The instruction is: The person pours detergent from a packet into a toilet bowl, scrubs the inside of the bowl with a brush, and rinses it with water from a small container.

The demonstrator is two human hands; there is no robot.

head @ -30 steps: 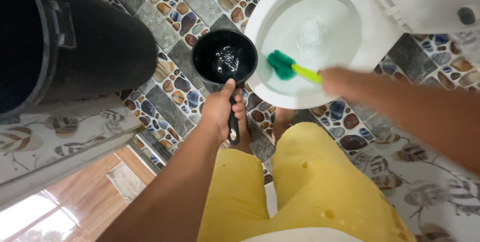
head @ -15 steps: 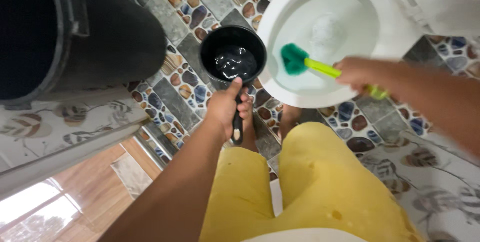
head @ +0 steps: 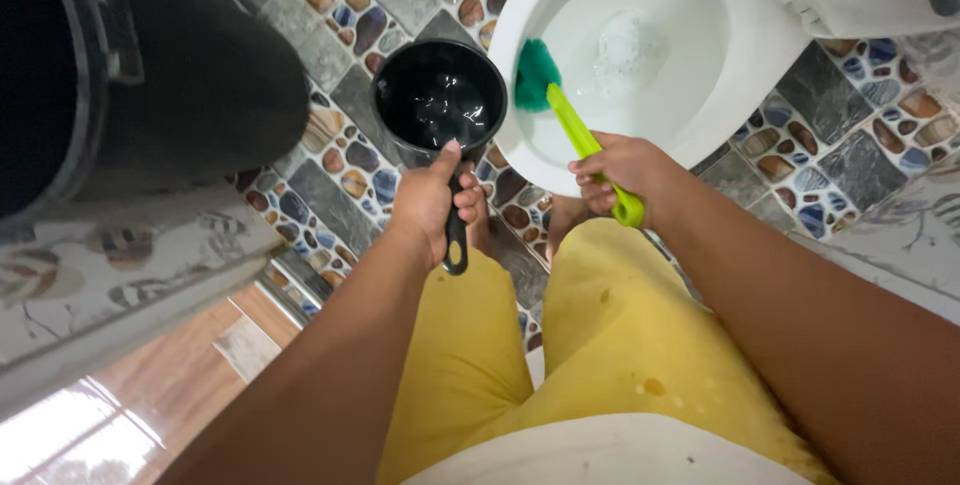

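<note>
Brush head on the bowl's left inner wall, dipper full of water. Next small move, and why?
Probably tip the black dipper in the left hand over the toilet bowl rim: it holds water right beside the rim, while the right hand presses the green brush against the inner wall.

- The bin (head: 150, 85) is cut off by the left and top edges; its inside is too dark to read.
- The toilet (head: 760, 35) runs off the top and right edges.
- The right hand (head: 625, 170) hides the middle of the brush (head: 560, 110) handle.
- The left hand (head: 432, 203) covers part of the dipper (head: 440, 95) handle.
- Both forearms leave the frame at the bottom.
</note>
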